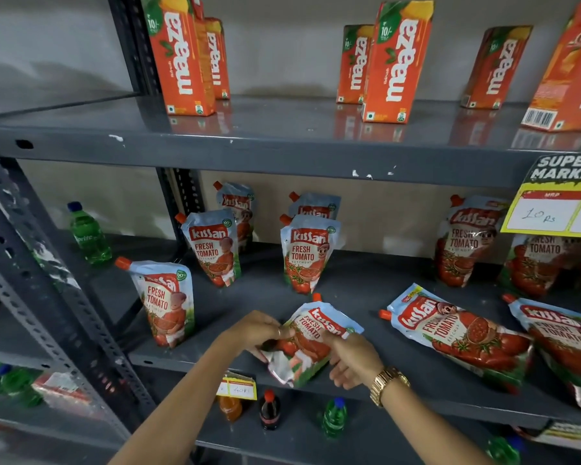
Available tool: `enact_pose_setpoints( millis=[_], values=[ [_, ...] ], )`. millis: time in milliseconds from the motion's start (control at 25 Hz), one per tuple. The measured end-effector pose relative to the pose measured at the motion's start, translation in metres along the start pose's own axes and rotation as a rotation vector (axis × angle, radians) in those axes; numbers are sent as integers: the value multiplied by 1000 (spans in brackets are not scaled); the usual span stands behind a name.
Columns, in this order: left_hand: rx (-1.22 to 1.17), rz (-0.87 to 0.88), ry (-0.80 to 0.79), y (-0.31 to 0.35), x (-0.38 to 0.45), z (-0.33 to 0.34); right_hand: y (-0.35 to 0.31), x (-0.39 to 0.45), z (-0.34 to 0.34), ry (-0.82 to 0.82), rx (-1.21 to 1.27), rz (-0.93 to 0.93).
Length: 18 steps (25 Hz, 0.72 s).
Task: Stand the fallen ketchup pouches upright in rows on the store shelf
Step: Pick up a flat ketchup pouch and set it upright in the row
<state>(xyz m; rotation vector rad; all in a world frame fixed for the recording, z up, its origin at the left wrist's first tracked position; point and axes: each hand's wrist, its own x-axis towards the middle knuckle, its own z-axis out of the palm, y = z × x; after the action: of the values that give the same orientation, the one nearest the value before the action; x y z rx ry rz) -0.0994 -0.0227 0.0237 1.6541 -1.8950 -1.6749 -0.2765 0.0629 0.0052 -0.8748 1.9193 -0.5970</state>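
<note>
A Kissan ketchup pouch (311, 344) is tilted at the front edge of the middle shelf (349, 286). My left hand (257, 332) grips its left side and my right hand (351, 359) grips its right side. Upright pouches stand in two columns: one at front left (165, 302), one behind it (213, 246), another at the back (237, 204), plus a pair at centre (307, 256). Two pouches lie flat to the right, one near me (457, 333) and one at the frame edge (564, 340). More pouches (467, 239) stand at the back right.
Orange Maaza juice cartons (396, 62) stand on the upper shelf. A green bottle (88, 233) sits at the left on the neighbouring shelf. Small soft-drink bottles (270, 409) stand on the lower shelf. A yellow price tag (554, 209) hangs at the upper right. A grey perforated upright (47, 280) runs down the left.
</note>
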Motion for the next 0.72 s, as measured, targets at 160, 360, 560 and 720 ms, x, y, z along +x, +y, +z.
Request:
enact_pose_setpoints(
  millis=[160, 360, 560, 720],
  values=[
    [-60, -15, -153, 1, -2, 20, 9, 12, -4, 1, 163, -3],
    [-149, 83, -101, 6, -3, 42, 10, 21, -7, 128, 265, -162],
    [-170, 359, 125, 26, -1, 49, -10, 14, -33, 239, 318, -420],
    [-148, 539, 323, 39, 1, 59, -19, 10, -45, 212, 389, -591]
  ],
)
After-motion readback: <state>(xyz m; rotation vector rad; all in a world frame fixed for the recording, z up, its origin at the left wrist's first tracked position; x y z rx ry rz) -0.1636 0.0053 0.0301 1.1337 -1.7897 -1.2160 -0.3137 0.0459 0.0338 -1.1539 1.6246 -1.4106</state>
